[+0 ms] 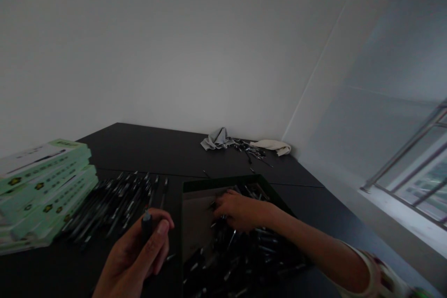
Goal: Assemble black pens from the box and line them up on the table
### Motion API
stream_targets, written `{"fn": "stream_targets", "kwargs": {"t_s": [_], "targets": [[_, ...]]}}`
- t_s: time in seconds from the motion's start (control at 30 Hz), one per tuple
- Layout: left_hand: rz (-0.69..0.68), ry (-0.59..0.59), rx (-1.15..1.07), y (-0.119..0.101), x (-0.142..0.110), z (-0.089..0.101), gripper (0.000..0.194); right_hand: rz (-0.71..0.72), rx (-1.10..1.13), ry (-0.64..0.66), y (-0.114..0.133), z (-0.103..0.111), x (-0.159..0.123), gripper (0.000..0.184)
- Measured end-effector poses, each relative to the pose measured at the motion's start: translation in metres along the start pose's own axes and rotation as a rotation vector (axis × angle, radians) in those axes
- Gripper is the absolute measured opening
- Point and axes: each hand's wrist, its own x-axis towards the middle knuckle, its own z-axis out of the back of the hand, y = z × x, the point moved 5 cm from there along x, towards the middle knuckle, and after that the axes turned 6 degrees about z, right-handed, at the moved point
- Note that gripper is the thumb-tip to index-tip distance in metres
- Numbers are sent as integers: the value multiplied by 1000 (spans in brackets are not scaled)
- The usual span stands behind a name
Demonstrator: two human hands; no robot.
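My left hand is at the bottom of the view, shut on a black pen standing nearly upright between the fingers and thumb. A dark-rimmed tray lies to its right, heaped with black pens. My right hand reaches in from the right and rests among those pens, its fingers curled. Whether those fingers grip a pen is hidden. Left of my left hand, many black pens lie side by side on the table.
Stacked pale green boxes stand at the left on the black table. A grey cloth, a cream cloth and loose pen parts lie at the far edge against the wall. A barred window is at the right.
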Motion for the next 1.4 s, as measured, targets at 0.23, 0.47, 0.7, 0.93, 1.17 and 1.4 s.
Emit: {"fn": "stream_targets", "kwargs": {"t_s": [0.23,0.47,0.7,0.93,1.17,1.4], "targets": [[20,29,1,2,2,1,34,-194,-23,-13,-7,17,-33,41],[-50,89,69,7,3,0,38,-108,-48,200,1,22,-24,36],[-8,93,75,12,5,1,46,24,-40,-59,17,3,38,21],[72,69,-1,22,8,7,41,99,-62,-179,32,-16,52,16],[48,80,24,18,8,5,38,110,-65,-84,32,-39,65,16],[-27,117,-17,8,4,-3,32,111,-15,-104,27,-45,69,19]]}}
